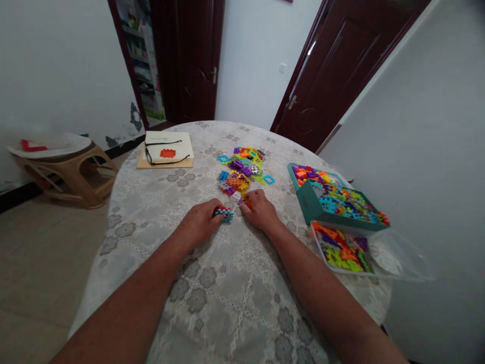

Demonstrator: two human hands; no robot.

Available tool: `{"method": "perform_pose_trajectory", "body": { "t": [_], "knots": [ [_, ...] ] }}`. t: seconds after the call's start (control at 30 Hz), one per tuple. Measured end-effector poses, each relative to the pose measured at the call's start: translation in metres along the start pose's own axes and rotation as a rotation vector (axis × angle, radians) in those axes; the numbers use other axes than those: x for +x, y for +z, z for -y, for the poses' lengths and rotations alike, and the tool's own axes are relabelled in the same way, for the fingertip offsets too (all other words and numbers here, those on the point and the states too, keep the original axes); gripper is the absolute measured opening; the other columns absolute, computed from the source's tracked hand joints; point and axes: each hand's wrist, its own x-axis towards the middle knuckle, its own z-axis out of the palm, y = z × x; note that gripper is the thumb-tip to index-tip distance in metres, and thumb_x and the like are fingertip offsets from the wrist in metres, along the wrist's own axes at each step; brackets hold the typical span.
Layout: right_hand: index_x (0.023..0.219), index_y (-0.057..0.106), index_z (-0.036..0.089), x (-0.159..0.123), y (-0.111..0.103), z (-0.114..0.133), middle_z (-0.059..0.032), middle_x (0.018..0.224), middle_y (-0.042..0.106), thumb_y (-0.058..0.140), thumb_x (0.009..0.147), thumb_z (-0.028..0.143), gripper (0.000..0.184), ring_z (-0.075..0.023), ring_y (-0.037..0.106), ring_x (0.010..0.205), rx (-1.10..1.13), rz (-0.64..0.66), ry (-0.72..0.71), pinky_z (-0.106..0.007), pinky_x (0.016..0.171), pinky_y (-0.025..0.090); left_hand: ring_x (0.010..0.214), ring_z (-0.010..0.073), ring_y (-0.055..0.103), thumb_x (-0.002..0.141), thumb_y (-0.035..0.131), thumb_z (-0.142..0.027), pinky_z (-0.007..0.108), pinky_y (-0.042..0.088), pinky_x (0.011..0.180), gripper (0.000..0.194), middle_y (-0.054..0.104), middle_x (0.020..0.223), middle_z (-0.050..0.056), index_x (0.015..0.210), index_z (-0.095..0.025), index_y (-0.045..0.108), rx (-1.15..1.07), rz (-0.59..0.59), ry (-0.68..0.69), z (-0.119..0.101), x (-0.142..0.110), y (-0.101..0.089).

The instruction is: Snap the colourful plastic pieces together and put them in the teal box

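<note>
My left hand (200, 220) is closed around a small stack of toothed plastic building pieces (226, 214), blue and red, just above or on the tablecloth. At the near edge of a loose heap of colourful building pieces (242, 167), my right hand (259, 210) has its fingers bent down. An orange piece (248, 202) shows by its fingertips, partly covered, and I cannot tell whether it is gripped. Close to those fingers lies a white square piece (236, 196).
A teal box (314, 202) full of pieces stands at the right, with a clear plastic tub (409, 258) in front of it. Black-framed glasses (166, 163) and an orange piece (167, 153) rest on a book (159, 137) at the left. A stool (76, 172) stands beyond the table.
</note>
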Motion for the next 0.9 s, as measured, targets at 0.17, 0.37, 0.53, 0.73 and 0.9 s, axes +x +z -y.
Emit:
{"method": "perform_pose_trajectory", "body": {
  "t": [0.17,0.37,0.53,0.73,0.9],
  "knots": [
    [0.126,0.062,0.022,-0.01,-0.007,0.003,-0.01,0.129,0.062,0.058,0.103,0.041,0.03,-0.0235,0.065,0.109,-0.023,0.083,-0.029,-0.033,0.089,0.05,0.085,0.024,0.066,0.093,0.059,-0.032,0.033,0.044,0.077,0.011,0.075,0.089,0.004,0.098,-0.026,0.068,-0.004,0.009,-0.003,0.001,0.001,-0.002],
    [0.123,0.061,0.024,-0.016,-0.012,0.006,-0.0087,0.119,0.068,0.06,0.098,0.036,0.027,-0.0246,0.068,0.102,-0.064,0.088,-0.012,-0.032,0.083,0.048,0.085,0.0247,0.067,0.094,0.058,-0.034,0.032,0.043,0.077,0.013,0.074,0.089,0.003,0.096,-0.026,0.068,-0.003,0.011,0.018,0.003,0.002,-0.002],
    [0.132,0.058,0.025,-0.015,-0.015,0.007,-0.0102,0.12,0.071,0.057,0.099,0.035,0.035,-0.0265,0.071,0.101,-0.109,0.067,0.018,-0.034,0.08,0.05,0.086,0.0251,0.067,0.094,0.057,-0.036,0.032,0.043,0.077,0.016,0.075,0.089,0.004,0.097,-0.026,0.069,0.006,0.041,0.017,0.001,0.002,-0.003],
    [0.13,0.06,0.022,-0.01,-0.021,0.015,-0.0131,0.117,0.072,0.056,0.098,0.031,0.033,-0.0291,0.073,0.098,-0.204,0.106,0.027,-0.036,0.078,0.053,0.087,0.0253,0.069,0.095,0.056,-0.041,0.032,0.045,0.077,0.022,0.076,0.09,0.004,0.101,-0.026,0.07,0.015,0.06,-0.009,0.0,0.003,-0.004],
    [0.128,0.062,0.021,-0.014,-0.025,0.013,-0.0139,0.119,0.071,0.054,0.099,0.033,0.032,-0.029,0.073,0.1,-0.221,0.144,0.037,-0.036,0.08,0.054,0.086,0.0252,0.068,0.095,0.056,-0.044,0.033,0.045,0.077,0.025,0.077,0.091,0.004,0.104,-0.025,0.071,0.032,0.065,-0.002,0.007,0.005,-0.002]
  ]
}}
